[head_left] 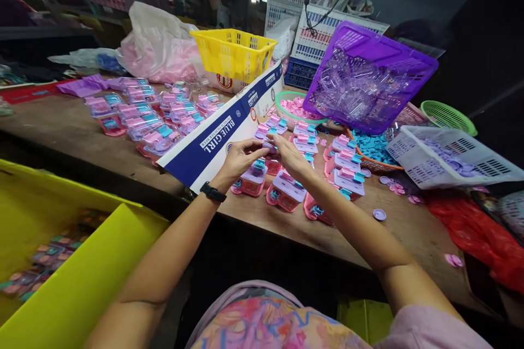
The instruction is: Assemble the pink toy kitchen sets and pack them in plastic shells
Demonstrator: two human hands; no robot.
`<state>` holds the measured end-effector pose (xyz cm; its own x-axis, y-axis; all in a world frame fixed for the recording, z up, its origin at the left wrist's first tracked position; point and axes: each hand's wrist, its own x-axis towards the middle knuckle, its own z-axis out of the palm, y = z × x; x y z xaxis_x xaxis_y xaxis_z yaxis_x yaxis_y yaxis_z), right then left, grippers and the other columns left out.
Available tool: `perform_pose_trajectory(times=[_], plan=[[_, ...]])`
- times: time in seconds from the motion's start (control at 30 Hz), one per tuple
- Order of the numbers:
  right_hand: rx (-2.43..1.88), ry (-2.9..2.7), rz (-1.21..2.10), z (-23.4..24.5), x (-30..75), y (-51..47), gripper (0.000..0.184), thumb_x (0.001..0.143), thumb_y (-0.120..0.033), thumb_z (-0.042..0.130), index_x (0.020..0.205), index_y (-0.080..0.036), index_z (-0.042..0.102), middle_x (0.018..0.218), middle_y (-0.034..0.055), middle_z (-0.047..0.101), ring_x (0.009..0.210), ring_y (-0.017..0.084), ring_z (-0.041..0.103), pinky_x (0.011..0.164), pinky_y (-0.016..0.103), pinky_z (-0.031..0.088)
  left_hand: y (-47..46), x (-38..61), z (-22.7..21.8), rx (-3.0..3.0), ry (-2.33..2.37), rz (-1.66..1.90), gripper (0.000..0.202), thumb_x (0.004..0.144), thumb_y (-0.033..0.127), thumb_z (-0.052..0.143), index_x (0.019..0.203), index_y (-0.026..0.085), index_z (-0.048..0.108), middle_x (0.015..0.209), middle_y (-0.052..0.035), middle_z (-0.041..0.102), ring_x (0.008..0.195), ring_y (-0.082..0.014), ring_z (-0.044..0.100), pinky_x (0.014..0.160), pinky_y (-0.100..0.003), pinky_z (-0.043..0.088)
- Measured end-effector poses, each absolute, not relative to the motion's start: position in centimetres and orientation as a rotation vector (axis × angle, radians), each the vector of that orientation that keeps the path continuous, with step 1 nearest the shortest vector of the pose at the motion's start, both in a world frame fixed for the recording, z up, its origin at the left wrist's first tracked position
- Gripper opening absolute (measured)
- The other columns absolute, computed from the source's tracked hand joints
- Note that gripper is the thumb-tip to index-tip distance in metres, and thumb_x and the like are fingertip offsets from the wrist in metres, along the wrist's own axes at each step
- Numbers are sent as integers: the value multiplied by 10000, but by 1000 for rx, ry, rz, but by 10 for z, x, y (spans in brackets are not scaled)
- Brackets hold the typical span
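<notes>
My left hand (241, 157) and my right hand (289, 156) meet above the wooden table (73, 128), fingertips pinched together on a small purple piece (269, 146). A black band sits on my left wrist. Just below the hands stand small pink toy units with purple tops and blue buttons (286, 191), set in rows. More of them lie further back toward a green bowl of pink pieces (295, 109).
A long blue-and-white cardboard strip (221, 133) divides the table; finished units under clear covers (143, 114) lie left of it. A tilted purple basket (368, 73), a yellow basket (233, 54), a white basket (450, 155), an orange basket of blue pieces (374, 147) and a yellow bin (61, 262) surround me.
</notes>
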<state>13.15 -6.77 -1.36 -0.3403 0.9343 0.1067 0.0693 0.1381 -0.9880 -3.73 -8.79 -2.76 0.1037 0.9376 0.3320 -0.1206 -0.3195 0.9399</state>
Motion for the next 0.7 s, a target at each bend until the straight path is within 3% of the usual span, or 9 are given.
perform_pose_trajectory(times=[0.13,0.23,0.33,0.47,0.7], plan=[[-944,-1787,941,-28,127,-90,311,951,-448,656,1157,-224,719,1177,79,703,969,201,699,917,371,584,-101,-58,-39,1372,932,1379,393,712,470,865,932,154,786,949,-69,759,873,-188,688,848,-313,555],[-928,-1946,690,-43,120,-98,181,974,-338,637,1058,-235,760,1111,74,728,1023,221,692,925,370,575,-112,-72,-57,1339,1025,1361,447,709,470,853,1019,156,782,989,-76,752,901,-199,687,849,-320,561],[-909,-2190,454,-60,111,-98,201,1006,-212,568,1077,-230,756,1147,90,728,1070,236,667,964,393,553,-122,-82,-81,1389,1256,1488,434,779,437,775,1117,166,756,1014,-75,735,878,-183,677,836,-313,555],[-944,-2584,43,-73,97,-93,253,992,-83,516,1021,-171,752,1092,144,709,1066,284,596,935,432,527,-130,-83,-107,1524,1585,1519,274,886,377,656,1070,181,711,1001,-68,699,803,-159,647,803,-302,537],[-938,-2723,-138,-74,85,-89,248,998,-68,504,949,-165,727,979,131,649,986,277,542,877,410,514,-117,-75,-113,1554,1681,1417,182,911,337,640,1030,199,631,998,-58,659,741,-153,598,763,-302,508]])
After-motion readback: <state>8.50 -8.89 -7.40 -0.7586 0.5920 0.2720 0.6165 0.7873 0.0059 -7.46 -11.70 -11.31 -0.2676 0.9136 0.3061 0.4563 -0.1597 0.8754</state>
